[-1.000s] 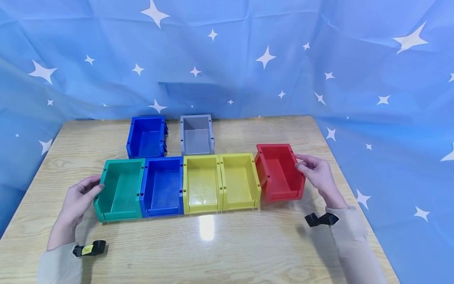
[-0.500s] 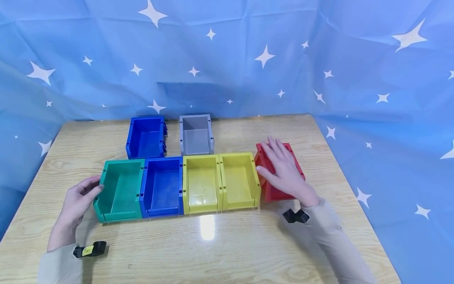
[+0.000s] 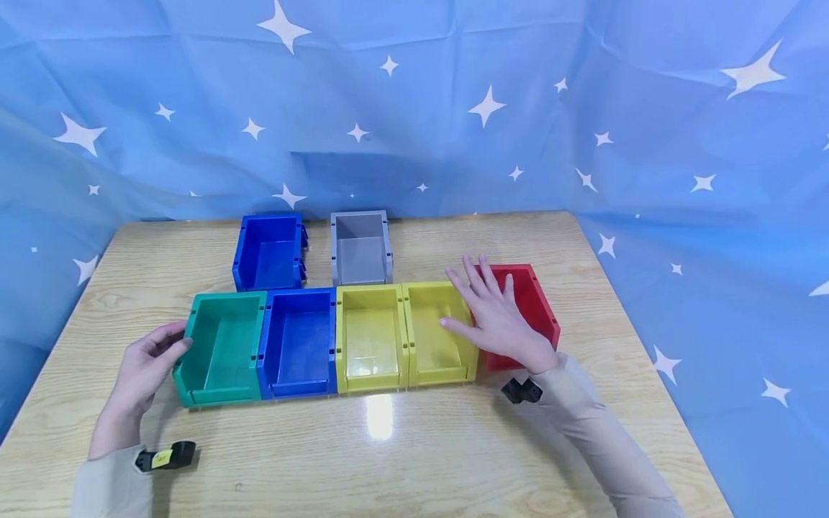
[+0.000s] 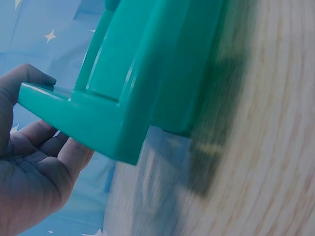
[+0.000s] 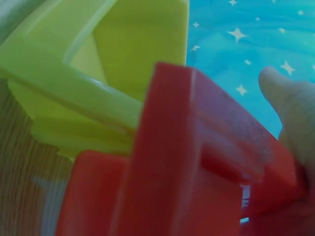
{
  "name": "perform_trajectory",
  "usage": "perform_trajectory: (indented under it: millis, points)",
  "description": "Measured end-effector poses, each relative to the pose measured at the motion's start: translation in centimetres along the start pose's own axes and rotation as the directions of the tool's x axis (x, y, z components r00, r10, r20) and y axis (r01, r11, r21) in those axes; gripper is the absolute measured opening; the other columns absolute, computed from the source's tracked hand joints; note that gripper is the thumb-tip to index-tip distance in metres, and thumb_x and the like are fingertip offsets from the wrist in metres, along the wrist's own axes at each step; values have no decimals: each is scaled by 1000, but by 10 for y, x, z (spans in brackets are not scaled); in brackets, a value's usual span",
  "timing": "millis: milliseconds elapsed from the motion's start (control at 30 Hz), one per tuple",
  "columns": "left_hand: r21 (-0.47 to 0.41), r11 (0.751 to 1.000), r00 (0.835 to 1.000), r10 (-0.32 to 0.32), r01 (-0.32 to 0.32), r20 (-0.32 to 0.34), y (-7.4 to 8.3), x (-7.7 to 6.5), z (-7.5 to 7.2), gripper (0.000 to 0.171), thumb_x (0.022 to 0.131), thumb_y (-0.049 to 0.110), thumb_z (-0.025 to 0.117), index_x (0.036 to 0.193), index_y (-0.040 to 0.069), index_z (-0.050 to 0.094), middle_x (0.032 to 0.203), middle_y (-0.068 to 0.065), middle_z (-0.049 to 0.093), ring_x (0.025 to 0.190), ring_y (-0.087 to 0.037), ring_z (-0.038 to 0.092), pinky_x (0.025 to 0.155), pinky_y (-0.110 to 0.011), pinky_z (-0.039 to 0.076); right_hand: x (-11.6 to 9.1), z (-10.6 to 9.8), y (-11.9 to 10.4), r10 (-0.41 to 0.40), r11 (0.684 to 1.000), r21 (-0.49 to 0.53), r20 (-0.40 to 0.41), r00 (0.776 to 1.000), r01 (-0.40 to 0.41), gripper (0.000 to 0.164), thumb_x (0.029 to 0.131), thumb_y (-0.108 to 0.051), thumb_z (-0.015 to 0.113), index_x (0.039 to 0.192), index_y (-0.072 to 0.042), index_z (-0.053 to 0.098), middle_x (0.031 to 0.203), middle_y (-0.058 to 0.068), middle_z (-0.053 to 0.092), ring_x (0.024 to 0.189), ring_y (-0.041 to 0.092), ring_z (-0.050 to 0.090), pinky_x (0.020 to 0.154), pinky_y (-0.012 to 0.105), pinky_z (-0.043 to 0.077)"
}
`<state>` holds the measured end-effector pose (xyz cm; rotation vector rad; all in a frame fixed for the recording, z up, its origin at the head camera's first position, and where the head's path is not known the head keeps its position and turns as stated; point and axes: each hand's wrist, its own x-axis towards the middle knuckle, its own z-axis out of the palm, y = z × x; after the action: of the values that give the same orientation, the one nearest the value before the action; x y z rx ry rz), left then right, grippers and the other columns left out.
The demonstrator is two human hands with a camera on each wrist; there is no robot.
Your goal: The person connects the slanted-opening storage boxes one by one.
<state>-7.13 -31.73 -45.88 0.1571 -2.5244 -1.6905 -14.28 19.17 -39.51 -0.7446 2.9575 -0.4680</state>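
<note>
My left hand [image 3: 144,363] pinches the left wall of a green plastic bin [image 3: 223,342], the leftmost in the front row. The left wrist view shows my thumb on one side of the green wall [image 4: 74,105] and fingers on the other. Fingers spread, my right hand [image 3: 497,320] is over the border between the right yellow bin [image 3: 430,345] and the red bin [image 3: 539,309], hiding part of both. Close up in the right wrist view, the red bin's front edge [image 5: 167,142] overlaps the yellow bin [image 5: 142,44].
Between green and yellow stands a blue bin [image 3: 301,342], beside another yellow bin [image 3: 371,334]. Behind the row are a second blue bin [image 3: 270,252] and a grey bin [image 3: 360,252]. The wooden table [image 3: 311,460] meets a starry blue cloth [image 3: 414,108] at the back.
My right hand has let go of the red bin's right wall and moved left over its border with the yellow bin, fingers now spread. The left hand has kept its pinch on the green bin.
</note>
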Motion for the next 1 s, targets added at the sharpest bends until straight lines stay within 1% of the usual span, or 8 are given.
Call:
perform_trajectory:
  millis: [133, 233, 367, 500, 567, 767, 1000]
  points:
    - [5, 1000, 1000, -3, 3, 1, 1, 1, 0, 21, 95, 13, 54, 109, 26, 61, 97, 26, 54, 87, 6, 50, 68, -7, 44, 0, 2, -1, -15, 999, -33, -23, 1000, 14, 85, 85, -61, 54, 151, -21, 16, 157, 8, -5, 140, 30, -14, 99, 74, -1]
    - [13, 1000, 1000, -6, 6, 5, 1, 1, 0, 20, 96, 13, 54, 111, 24, 61, 97, 26, 54, 88, 7, 50, 69, -7, 44, -1, 6, -2, -28, 997, -74, -39, 999, 25, 87, 84, -62, 54, 151, -19, 19, 156, 9, -6, 140, 34, -12, 97, 76, 0]
    - [16, 1000, 1000, -6, 6, 2, 2, 1, -1, 20, 95, 13, 53, 111, 23, 60, 97, 27, 53, 88, 8, 50, 70, -6, 44, -2, 12, -2, -36, 994, -107, -59, 998, 29, 88, 82, -62, 56, 150, -17, 23, 157, 9, -3, 141, 37, -7, 98, 75, 1]
    - [12, 1000, 1000, -9, 9, -7, 3, 0, -1, 20, 95, 11, 53, 109, 24, 59, 98, 28, 52, 89, 9, 50, 71, -5, 43, 0, 18, -1, -47, 994, -99, -72, 996, 39, 87, 82, -61, 58, 149, -18, 25, 156, 12, 4, 141, 38, -3, 98, 75, 2]
    - [12, 1000, 1000, -13, 13, -8, 3, 0, -1, 19, 95, 11, 53, 110, 22, 59, 98, 29, 52, 90, 10, 49, 72, -5, 43, 1, 20, -1, -51, 994, -98, -71, 996, 44, 86, 82, -61, 57, 149, -17, 26, 156, 13, 6, 141, 37, -2, 98, 75, 4]
    - [26, 999, 1000, -19, 19, -3, 2, 0, 0, 18, 96, 13, 53, 112, 18, 60, 97, 29, 51, 89, 10, 49, 72, -4, 43, 0, 25, 1, -47, 994, -100, -58, 997, 41, 85, 83, -61, 55, 149, -17, 25, 156, 11, 6, 141, 35, -3, 99, 74, 6]
    - [19, 1000, 1000, 8, -8, -6, 2, -1, 1, 19, 95, 11, 53, 108, 25, 60, 96, 28, 54, 87, 9, 50, 69, -6, 44, 0, 26, 2, -66, 994, -92, -73, 995, 59, 84, 83, -59, 57, 149, -16, 27, 156, 12, 10, 141, 36, 0, 99, 73, 9]
